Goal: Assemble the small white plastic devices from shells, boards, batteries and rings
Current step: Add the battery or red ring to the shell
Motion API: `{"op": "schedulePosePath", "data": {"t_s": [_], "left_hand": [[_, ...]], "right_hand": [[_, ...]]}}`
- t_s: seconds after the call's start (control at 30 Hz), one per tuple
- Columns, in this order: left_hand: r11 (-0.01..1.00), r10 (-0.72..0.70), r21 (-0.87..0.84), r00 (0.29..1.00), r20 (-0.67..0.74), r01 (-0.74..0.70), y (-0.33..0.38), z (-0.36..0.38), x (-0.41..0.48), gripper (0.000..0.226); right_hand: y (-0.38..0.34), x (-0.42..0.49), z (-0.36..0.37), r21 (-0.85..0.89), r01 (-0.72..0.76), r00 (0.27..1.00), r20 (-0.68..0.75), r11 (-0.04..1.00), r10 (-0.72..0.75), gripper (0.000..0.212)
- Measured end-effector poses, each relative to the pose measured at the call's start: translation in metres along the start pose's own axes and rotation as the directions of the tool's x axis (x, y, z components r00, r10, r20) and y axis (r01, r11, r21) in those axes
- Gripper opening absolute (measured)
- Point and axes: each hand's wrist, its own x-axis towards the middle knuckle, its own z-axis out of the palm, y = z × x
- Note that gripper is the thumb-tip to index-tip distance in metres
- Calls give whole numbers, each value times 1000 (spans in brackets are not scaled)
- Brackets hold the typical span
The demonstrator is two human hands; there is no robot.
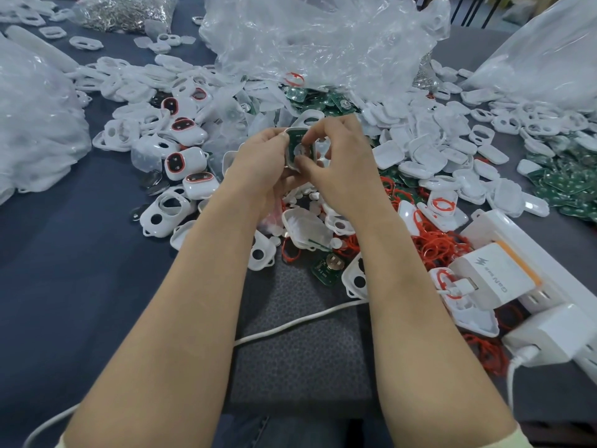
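White plastic shell (288, 158), with a green board (295, 136) seated in it and a round silvery disc at the board's middle, is held upright above the heap on the desk (64, 253); left hand (258, 166) fingers curl round its edge; right hand (342, 163) fingers pinch the other side; behind, a crumpled clear bag (323, 37) lies over loose shells and boards; a far-left bag (122, 11) holds small metal pieces.

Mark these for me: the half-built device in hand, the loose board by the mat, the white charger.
half-built device (298, 145): head view, green board inside.
loose board (333, 262): head view, its round battery holder.
charger (494, 279): head view, printed face.
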Motion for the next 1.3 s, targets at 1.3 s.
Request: {"op": "schedulePosePath", "data": {"t_s": [1.3], "left_hand": [[998,65,-1,994,83,-65,-4,-3,3,12]], "right_hand": [[10,4,-2,507,-314,947,113,803,300,14]]}}
